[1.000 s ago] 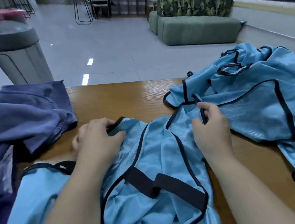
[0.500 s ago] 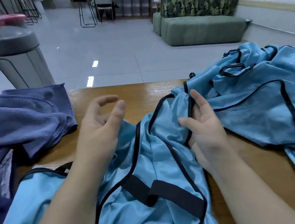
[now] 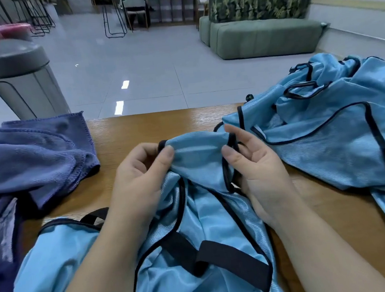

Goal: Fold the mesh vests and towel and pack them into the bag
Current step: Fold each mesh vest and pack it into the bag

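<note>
Left hand [image 3: 140,178] pinching the top edge of a blue mesh vest [image 3: 201,205] at mid-desk [image 3: 139,129]; right hand [image 3: 256,172] gripping the same edge, fingers curled through its black trim. More vests [image 3: 339,137] heaped just right. Purple towel [image 3: 32,157] bunched at left, apart from both hands.

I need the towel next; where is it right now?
The towel lies crumpled at the table's left edge in the head view, left of the left hand, before the grey bottle.
</note>
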Tool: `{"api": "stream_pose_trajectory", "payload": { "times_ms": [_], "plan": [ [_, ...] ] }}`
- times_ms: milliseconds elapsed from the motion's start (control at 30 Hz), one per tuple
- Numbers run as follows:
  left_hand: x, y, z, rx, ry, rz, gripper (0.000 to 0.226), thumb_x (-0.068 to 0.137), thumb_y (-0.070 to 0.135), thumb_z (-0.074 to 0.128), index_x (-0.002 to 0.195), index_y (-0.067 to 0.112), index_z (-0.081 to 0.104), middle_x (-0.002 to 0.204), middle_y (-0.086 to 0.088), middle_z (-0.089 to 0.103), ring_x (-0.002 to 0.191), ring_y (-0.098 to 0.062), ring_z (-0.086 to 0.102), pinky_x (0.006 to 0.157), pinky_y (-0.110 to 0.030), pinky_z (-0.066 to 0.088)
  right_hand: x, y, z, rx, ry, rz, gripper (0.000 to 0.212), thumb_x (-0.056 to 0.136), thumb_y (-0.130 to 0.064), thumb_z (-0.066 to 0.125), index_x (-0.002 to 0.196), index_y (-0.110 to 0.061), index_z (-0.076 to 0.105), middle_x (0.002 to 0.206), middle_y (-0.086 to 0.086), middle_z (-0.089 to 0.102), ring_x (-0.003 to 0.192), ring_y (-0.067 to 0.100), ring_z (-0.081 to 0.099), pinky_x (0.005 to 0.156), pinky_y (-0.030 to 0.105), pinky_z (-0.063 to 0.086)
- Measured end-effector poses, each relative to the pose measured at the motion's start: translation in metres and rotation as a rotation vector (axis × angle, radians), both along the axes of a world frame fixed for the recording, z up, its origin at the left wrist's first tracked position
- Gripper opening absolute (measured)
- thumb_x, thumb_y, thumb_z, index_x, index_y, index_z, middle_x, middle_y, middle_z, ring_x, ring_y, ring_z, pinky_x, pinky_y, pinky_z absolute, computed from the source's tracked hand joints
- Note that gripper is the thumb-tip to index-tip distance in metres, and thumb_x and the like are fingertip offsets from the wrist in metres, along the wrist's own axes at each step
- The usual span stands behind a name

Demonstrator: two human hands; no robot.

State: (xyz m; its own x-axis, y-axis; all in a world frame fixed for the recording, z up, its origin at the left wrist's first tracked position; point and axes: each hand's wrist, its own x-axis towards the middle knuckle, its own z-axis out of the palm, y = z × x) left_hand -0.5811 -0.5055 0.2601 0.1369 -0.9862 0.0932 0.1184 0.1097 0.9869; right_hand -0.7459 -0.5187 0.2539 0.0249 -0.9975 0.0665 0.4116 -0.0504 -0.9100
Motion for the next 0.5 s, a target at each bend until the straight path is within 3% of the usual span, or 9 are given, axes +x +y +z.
{"api": "stream_pose_trajectory", "payload": {
  "times_ms": [67, 133, 233, 300, 367, 433, 500],
  "plan": [
    [0.0003, 0.0015, 0.0031, 0.018, 0.083, 0.007, 0.016, 0.081, 0.024, 0.062, 0.066, 0.023, 0.057, 0.062, 0.001, 0.062, 0.054, -0.011, 0.056, 0.052, -0.023, 0.049, 0.0003, -0.0013, -0.0018, 0.004, 0.034, -0.096, 0.021, 0.087, -0.003, 0.058, 0.099, -0.018, 0.065, 0.09, -0.004, 0.074, 0.09, 0.011, 0.068, 0.079, 0.025, 0.055],
    [0.0, 0.0022, 0.0042, 0.023, 0.114, -0.016, 0.023, 0.088, 0.009, 0.058, 0.069, 0.019, 0.05, 0.057, 0.003, 0.056, 0.047, -0.009, 0.051, 0.044, -0.019, 0.045, 0.0014, -0.0013, -0.0021, 0.009, 0.071, -0.154, 0.022, 0.091, -0.001, 0.054, 0.086, -0.02, 0.065, 0.082, -0.006, 0.073, 0.083, 0.01, 0.067, 0.073, 0.026, 0.056],
    [0.0019, 0.0013, 0.0034, 0.002, 0.108, -0.072, 0.027, 0.079, -0.004, 0.065, 0.081, 0.019, 0.05, 0.062, 0.005, 0.055, 0.053, -0.009, 0.052, 0.047, -0.017, 0.046, 0.0005, -0.004, -0.003, 0.023, 0.055, -0.19, 0.025, 0.093, 0.0, 0.051, 0.085, -0.019, 0.065, 0.082, -0.003, 0.071, 0.085, 0.016, 0.065, 0.078, 0.031, 0.056],
    [0.0043, 0.0013, 0.003, -0.015, 0.08, -0.156, 0.038, 0.069, 0.003, 0.061, 0.1, 0.025, 0.058, 0.069, 0.003, 0.057, 0.059, -0.011, 0.056, 0.053, -0.018, 0.049, 0.0005, -0.0052, -0.0038, 0.026, 0.072, -0.231, 0.018, 0.092, -0.004, 0.055, 0.09, -0.02, 0.063, 0.086, 0.0, 0.068, 0.088, 0.02, 0.063, 0.085, 0.038, 0.052],
    [0.0054, 0.0032, 0.0031, 0.011, 0.037, -0.259, 0.049, 0.069, 0.01, 0.056, 0.111, 0.034, 0.063, 0.082, -0.006, 0.064, 0.068, -0.018, 0.063, 0.058, -0.023, 0.052, -0.0004, -0.005, -0.0051, 0.011, 0.144, -0.292, 0.013, 0.089, -0.009, 0.061, 0.093, -0.021, 0.058, 0.087, 0.0, 0.065, 0.083, 0.017, 0.062, 0.076, 0.034, 0.052],
    [0.0043, 0.0063, 0.0048, 0.033, -0.023, -0.327, 0.041, 0.073, 0.017, 0.058, 0.109, 0.035, 0.068, 0.095, -0.01, 0.07, 0.077, -0.019, 0.068, 0.062, -0.022, 0.053, -0.0034, -0.0029, -0.0042, -0.034, 0.265, -0.419, 0.018, 0.086, -0.009, 0.066, 0.087, -0.021, 0.051, 0.077, -0.002, 0.055, 0.063, 0.004, 0.055, 0.054, 0.018, 0.047],
    [0.0018, 0.0075, 0.0073, 0.051, -0.035, -0.34, 0.027, 0.084, 0.017, 0.061, 0.105, 0.031, 0.071, 0.094, -0.008, 0.073, 0.076, -0.014, 0.069, 0.061, -0.019, 0.052, -0.0066, -0.0014, -0.0028, -0.1, 0.375, -0.533, 0.021, 0.087, -0.009, 0.066, 0.082, -0.02, 0.049, 0.069, -0.003, 0.048, 0.05, -0.002, 0.045, 0.047, 0.014, 0.038]
  ]
}}
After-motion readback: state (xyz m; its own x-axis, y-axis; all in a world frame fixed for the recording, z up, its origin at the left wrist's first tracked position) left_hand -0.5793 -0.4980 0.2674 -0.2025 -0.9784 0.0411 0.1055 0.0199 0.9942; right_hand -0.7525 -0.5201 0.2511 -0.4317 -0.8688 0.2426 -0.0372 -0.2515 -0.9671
